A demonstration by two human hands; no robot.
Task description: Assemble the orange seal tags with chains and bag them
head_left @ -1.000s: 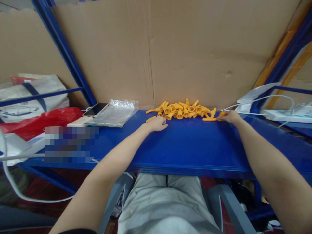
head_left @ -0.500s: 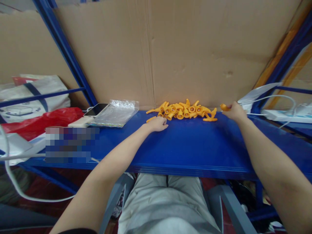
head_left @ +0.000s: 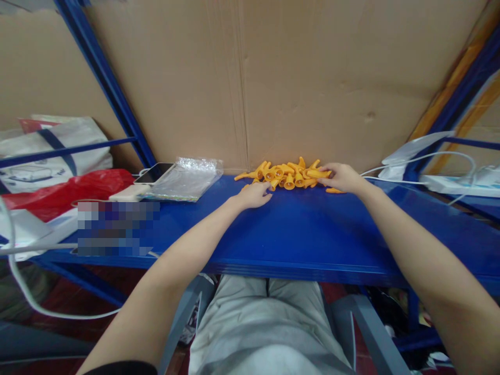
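Observation:
A pile of yellow plastic T-shaped handles (head_left: pixel 289 182), several with hollow cone-like ends facing me, lies at the back of the blue table (head_left: pixel 297 229), against the cardboard. My left hand (head_left: pixel 255 196) is at the pile's left front edge, thumb and fingers apart, with no piece visible in its grasp. A yellow piece shows partly behind its knuckles. At the pile's right end, my right hand (head_left: pixel 346 178) grips one yellow plastic handle (head_left: pixel 319 173) by the fingertips. Another handle (head_left: pixel 335 190) lies on the table just under that hand.
To the left are a clear plastic packet (head_left: pixel 183 182), a phone (head_left: pixel 154 174), a red bag (head_left: pixel 97 185) and a blurred-out patch. White cables (head_left: pixel 394 180) and a power strip (head_left: pixel 461 185) lie at right. Blue metal posts (head_left: pixel 105 78) frame the cardboard wall (head_left: pixel 292 83).
My right hand has moved left from beside the pile to its right end, carrying a yellow handle. My left hand has opened its fingers and shifted slightly toward the pile.

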